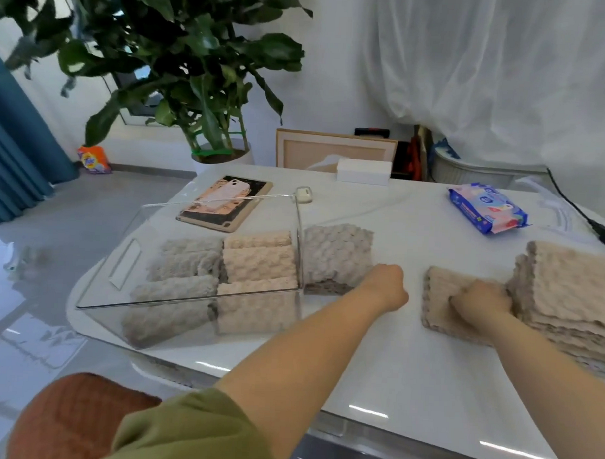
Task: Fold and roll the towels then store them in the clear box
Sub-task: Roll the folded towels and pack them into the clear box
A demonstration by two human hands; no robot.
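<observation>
The clear box (202, 296) stands on the left of the white table and holds several rolled grey and beige towels (259, 262). A folded grey towel (338, 254) lies just right of the box. My left hand (388, 287) is curled into a fist beside that grey towel, holding nothing that I can see. A beige towel (439, 302) lies flat at the right, and my right hand (480, 300) grips its right edge. Right of it sits a stack of unfolded beige towels (566, 290).
At the back of the table lie a tablet with a phone (226, 201) on it, a small earbud case (304, 194), a white tissue box (364, 171) and a blue wipes pack (487, 208). A potted plant (213, 89) stands behind. An orange chair (78, 417) is near me.
</observation>
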